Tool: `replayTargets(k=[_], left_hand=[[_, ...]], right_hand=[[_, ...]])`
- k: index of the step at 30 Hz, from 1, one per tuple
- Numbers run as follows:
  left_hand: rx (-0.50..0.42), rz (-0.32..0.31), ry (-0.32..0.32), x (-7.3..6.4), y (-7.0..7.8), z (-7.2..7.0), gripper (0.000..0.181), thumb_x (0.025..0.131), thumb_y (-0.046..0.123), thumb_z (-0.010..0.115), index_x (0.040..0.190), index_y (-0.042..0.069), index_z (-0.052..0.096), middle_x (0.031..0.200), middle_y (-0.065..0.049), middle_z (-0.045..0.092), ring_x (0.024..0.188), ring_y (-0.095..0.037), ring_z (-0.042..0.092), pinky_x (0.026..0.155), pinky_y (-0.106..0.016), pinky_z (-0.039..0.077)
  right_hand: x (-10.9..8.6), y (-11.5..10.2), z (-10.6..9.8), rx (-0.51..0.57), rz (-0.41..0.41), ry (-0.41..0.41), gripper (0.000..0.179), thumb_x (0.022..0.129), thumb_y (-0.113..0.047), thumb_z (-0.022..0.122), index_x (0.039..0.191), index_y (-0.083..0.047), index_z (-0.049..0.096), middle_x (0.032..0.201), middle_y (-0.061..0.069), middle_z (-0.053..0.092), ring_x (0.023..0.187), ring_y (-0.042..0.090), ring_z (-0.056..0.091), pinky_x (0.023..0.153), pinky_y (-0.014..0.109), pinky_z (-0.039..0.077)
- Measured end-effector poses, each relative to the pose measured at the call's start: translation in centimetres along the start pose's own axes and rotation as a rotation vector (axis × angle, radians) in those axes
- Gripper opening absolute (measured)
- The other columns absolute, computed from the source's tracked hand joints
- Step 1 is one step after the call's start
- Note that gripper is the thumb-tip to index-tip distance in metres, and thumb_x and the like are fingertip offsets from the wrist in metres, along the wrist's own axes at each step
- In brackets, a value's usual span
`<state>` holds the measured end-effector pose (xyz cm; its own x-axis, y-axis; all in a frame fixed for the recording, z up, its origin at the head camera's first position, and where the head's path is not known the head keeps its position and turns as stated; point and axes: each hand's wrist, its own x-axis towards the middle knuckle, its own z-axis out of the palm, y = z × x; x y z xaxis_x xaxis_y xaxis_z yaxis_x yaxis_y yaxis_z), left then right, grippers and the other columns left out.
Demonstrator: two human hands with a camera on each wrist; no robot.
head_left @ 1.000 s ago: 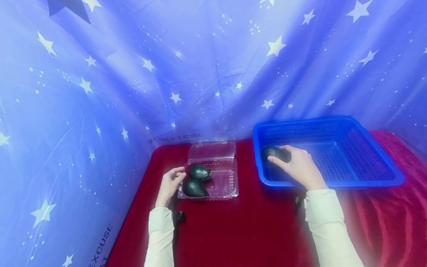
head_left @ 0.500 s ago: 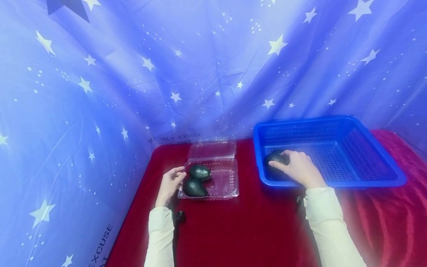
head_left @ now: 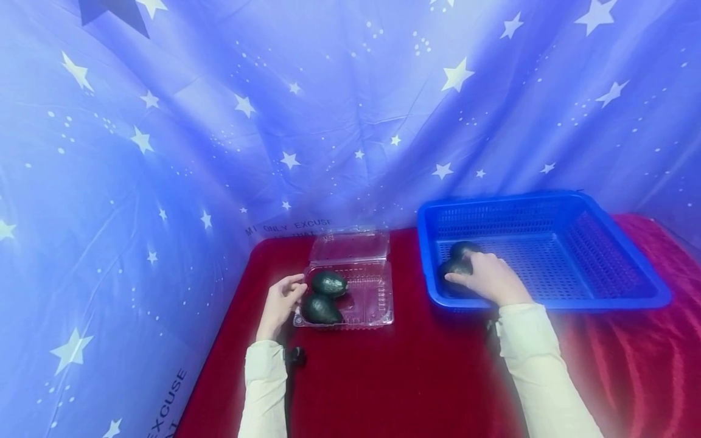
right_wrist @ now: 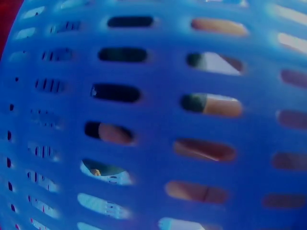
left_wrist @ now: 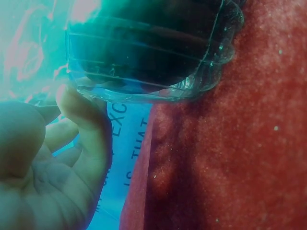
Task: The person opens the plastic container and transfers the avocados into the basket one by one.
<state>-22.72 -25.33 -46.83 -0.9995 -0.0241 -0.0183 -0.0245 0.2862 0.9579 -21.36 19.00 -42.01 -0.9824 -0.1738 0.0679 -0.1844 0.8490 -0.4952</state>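
In the head view, my right hand (head_left: 495, 280) reaches into the blue plastic basket (head_left: 547, 302) and grips a dark green avocado (head_left: 454, 269). Another avocado (head_left: 464, 247) shows just behind it. Through the slots of the basket wall (right_wrist: 160, 115), the right wrist view gives only pieces of fingers and dark fruit. My left hand (head_left: 279, 306) pinches the left edge of an open clear clamshell box (head_left: 372, 304) with thumb and forefinger. Two avocados lie in the box's left half, one farther back (head_left: 329, 283) and one nearer (head_left: 320, 309).
Red cloth (head_left: 378, 377) covers the table under the box and basket. The box's raised lid (head_left: 350, 246) leans toward the starry blue curtain (head_left: 350, 109), which stands behind and along the left. A small black object (head_left: 297, 355) sits beside the left cuff.
My right hand has moved the gripped avocado slightly toward me inside the basket, and a second avocado has come into sight behind it. My left hand stays at the box's edge.
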Motion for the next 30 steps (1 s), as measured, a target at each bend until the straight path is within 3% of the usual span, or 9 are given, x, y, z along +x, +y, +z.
replayTargets(k=[5,11,16,21,30], left_hand=[[-0.002,0.0,0.0,0.0,-0.1,0.0,0.038,0.094,0.012,0.068,0.129,-0.001,0.062,0.091,-0.017,0.065,0.056,-0.012,0.052,0.049,-0.021,0.047],[0.005,0.006,0.007,-0.1,-0.1,0.0,0.038,0.094,0.011,0.069,0.129,-0.001,0.062,0.089,-0.012,0.066,0.055,-0.012,0.053,0.048,-0.021,0.048],[0.01,0.006,0.005,-0.2,0.0,0.0,0.038,0.094,0.012,0.068,0.129,0.0,0.062,0.093,-0.017,0.067,0.057,-0.013,0.054,0.05,-0.022,0.049],[-0.004,-0.005,0.001,-0.1,-0.1,0.0,0.037,0.094,0.012,0.068,0.129,0.001,0.062,0.092,-0.016,0.066,0.057,-0.013,0.053,0.05,-0.022,0.049],[0.014,0.002,0.008,-0.1,-0.1,0.0,0.038,0.094,0.013,0.068,0.13,0.001,0.062,0.093,-0.016,0.067,0.058,-0.014,0.055,0.052,-0.023,0.05]], right_hand=[[0.0,0.0,-0.1,-0.039,0.015,-0.044,0.053,0.089,-0.044,0.07,0.11,0.004,0.066,0.1,0.024,0.07,0.087,0.047,0.066,0.072,0.059,0.053],[-0.1,-0.1,-0.2,-0.029,0.016,-0.055,0.052,0.093,-0.04,0.067,0.119,0.005,0.065,0.114,0.027,0.068,0.102,0.051,0.063,0.08,0.064,0.051],[-0.2,-0.8,-0.5,-0.01,0.023,-0.04,0.049,0.095,-0.037,0.063,0.121,0.004,0.064,0.118,0.025,0.066,0.108,0.05,0.061,0.084,0.065,0.049],[-0.4,-1.9,-1.2,0.019,0.018,0.033,0.043,0.097,-0.035,0.06,0.122,0.0,0.064,0.12,0.023,0.066,0.112,0.046,0.06,0.089,0.064,0.047],[-0.4,-4.6,-1.5,0.067,-0.079,0.178,0.031,0.098,-0.026,0.061,0.117,-0.003,0.066,0.115,0.017,0.066,0.108,0.039,0.062,0.091,0.06,0.049]])
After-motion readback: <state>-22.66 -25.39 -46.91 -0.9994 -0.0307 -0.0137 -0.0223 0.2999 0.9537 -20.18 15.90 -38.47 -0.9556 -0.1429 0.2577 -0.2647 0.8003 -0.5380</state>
